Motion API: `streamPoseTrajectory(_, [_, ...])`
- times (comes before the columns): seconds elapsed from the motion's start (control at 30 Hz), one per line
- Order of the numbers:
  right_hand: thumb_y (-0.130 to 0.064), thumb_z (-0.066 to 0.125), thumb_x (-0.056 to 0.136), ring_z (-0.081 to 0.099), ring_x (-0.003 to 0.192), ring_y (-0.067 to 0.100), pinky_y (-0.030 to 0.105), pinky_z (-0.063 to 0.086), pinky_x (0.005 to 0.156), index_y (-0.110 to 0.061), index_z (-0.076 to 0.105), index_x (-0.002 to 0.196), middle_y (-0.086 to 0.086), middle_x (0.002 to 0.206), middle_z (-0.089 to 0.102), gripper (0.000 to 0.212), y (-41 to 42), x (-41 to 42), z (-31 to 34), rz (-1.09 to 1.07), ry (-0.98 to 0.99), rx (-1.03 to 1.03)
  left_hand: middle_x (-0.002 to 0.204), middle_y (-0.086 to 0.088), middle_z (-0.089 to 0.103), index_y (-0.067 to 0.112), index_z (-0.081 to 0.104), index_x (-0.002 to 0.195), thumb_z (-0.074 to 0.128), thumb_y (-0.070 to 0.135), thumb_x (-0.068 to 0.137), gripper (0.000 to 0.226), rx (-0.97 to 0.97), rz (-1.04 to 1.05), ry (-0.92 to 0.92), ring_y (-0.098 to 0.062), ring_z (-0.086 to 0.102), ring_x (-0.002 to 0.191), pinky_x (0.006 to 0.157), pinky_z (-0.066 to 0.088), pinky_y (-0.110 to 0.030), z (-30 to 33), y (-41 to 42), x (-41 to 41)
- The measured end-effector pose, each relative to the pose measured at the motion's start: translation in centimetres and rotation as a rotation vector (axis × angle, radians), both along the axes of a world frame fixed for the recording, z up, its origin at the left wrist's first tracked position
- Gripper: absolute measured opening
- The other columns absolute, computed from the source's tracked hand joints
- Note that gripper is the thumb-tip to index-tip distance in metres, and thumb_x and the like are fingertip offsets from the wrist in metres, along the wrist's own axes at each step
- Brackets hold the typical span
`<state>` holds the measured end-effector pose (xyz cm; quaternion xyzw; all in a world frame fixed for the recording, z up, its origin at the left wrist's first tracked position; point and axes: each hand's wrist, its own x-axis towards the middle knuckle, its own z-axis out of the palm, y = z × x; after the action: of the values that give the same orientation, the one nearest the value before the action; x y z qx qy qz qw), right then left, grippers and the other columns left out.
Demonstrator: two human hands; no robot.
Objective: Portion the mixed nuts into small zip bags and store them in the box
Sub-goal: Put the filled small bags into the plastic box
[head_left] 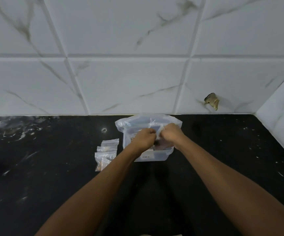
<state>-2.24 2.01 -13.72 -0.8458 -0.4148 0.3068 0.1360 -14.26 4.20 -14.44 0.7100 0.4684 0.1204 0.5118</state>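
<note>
A clear plastic box [156, 156] stands on the black counter near the wall. A large clear plastic bag [134, 121] rises behind and over it. My left hand [143, 137] and my right hand [171, 133] are both above the box, fingers pinched close together on a small clear zip bag [157, 127] held between them. Its contents are hidden by my fingers. Left of the box lies a short pile of small zip bags [106, 153], some with brown nuts inside.
The black counter [52, 167] has white specks and glare at the far left. A white marble-tiled wall [137, 74] runs behind, with a side wall at the right and a chipped hole [212, 101] in one tile.
</note>
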Motion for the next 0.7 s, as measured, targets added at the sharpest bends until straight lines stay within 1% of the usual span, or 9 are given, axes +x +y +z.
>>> streamPoseTrajectory(0.1, [-0.009,0.047,0.094,0.049,0.073,0.02,0.027,0.034,0.052,-0.004,0.059,0.097,0.008,0.083,0.052,0.013,0.2,-0.3,-0.7,0.076,-0.047,-0.011,0.084,-0.01,0.061,-0.001,0.066,0.095,0.041,0.001,0.091,0.025,-0.018,-0.064,0.111,-0.019,0.053,0.075,0.067,0.043,-0.029,-1.1,0.8,0.7])
streamPoseTrajectory(0.17, [-0.011,0.049,0.095,0.047,0.063,0.018,0.025,0.035,0.051,-0.006,0.054,0.087,0.005,0.073,0.049,0.01,0.4,-0.5,-0.8,0.109,-0.08,-0.032,0.083,-0.01,0.061,-0.001,0.067,0.097,0.043,-0.003,0.09,0.025,-0.042,-0.108,0.152,-0.018,0.053,0.072,0.065,0.044,-0.028,-1.4,1.2,1.1])
streamPoseTrajectory(0.2, [-0.011,0.051,0.094,0.045,0.059,0.016,0.025,0.036,0.052,-0.007,0.051,0.081,0.005,0.071,0.049,0.014,0.4,-0.6,-0.9,0.118,-0.094,-0.039,0.086,-0.012,0.063,-0.001,0.068,0.098,0.045,-0.004,0.089,0.025,-0.055,-0.132,0.179,-0.02,0.056,0.076,0.07,0.047,-0.031,-1.6,1.4,1.3])
streamPoseTrajectory(0.3, [-0.01,0.055,0.093,0.051,0.065,0.018,0.026,0.04,0.056,-0.005,0.054,0.084,0.008,0.079,0.054,0.01,0.5,-0.7,-1.1,0.171,-0.134,-0.042,0.107,-0.021,0.068,-0.002,0.069,0.105,0.048,-0.003,0.089,0.027,-0.093,-0.175,0.248,-0.03,0.063,0.097,0.09,0.054,-0.043,-2.3,2.3,1.7])
streamPoseTrajectory(0.4, [-0.009,0.056,0.093,0.049,0.063,0.015,0.024,0.037,0.052,-0.005,0.055,0.092,0.01,0.084,0.056,0.004,0.1,-0.8,-1.1,0.189,-0.199,-0.011,0.111,-0.02,0.068,0.0,0.07,0.108,0.049,-0.004,0.088,0.029,-0.08,-0.224,0.297,-0.032,0.063,0.106,0.097,0.053,-0.045,-2.8,2.7,1.7])
streamPoseTrajectory(0.43, [-0.009,0.056,0.093,0.051,0.066,0.016,0.024,0.038,0.054,-0.003,0.057,0.097,0.012,0.087,0.058,0.007,0.0,-0.8,-0.9,0.186,-0.228,-0.005,0.111,-0.019,0.068,0.0,0.07,0.108,0.05,-0.003,0.089,0.028,-0.069,-0.253,0.314,-0.032,0.063,0.106,0.098,0.053,-0.045,-2.9,2.8,1.7])
streamPoseTrajectory(0.5, [-0.008,0.056,0.093,0.06,0.086,0.024,0.029,0.044,0.065,-0.001,0.058,0.11,0.015,0.103,0.062,0.019,-0.3,-1.0,-0.7,0.157,-0.274,-0.011,0.112,-0.018,0.067,0.002,0.069,0.11,0.052,0.002,0.091,0.025,-0.043,-0.31,0.361,-0.032,0.062,0.107,0.098,0.052,-0.045,-3.2,2.9,1.9])
streamPoseTrajectory(0.57, [-0.01,0.057,0.093,0.061,0.1,0.028,0.032,0.047,0.074,-0.001,0.058,0.116,0.016,0.112,0.061,0.025,-0.8,-1.5,-0.2,0.136,-0.317,-0.017,0.113,-0.016,0.066,0.004,0.067,0.11,0.054,0.007,0.093,0.022,0.0,-0.355,0.413,-0.029,0.062,0.105,0.099,0.05,-0.044,-3.1,2.9,1.9])
streamPoseTrajectory(0.7, [-0.018,0.051,0.097,0.063,0.095,0.026,0.033,0.052,0.075,-0.004,0.06,0.111,0.012,0.104,0.063,0.021,-2.5,-3.0,1.0,0.123,-0.43,0.088,0.117,-0.015,0.067,0.003,0.066,0.113,0.051,0.007,0.097,0.022,0.194,-0.341,0.411,-0.028,0.06,0.106,0.089,0.045,-0.034,-2.1,2.2,0.9])
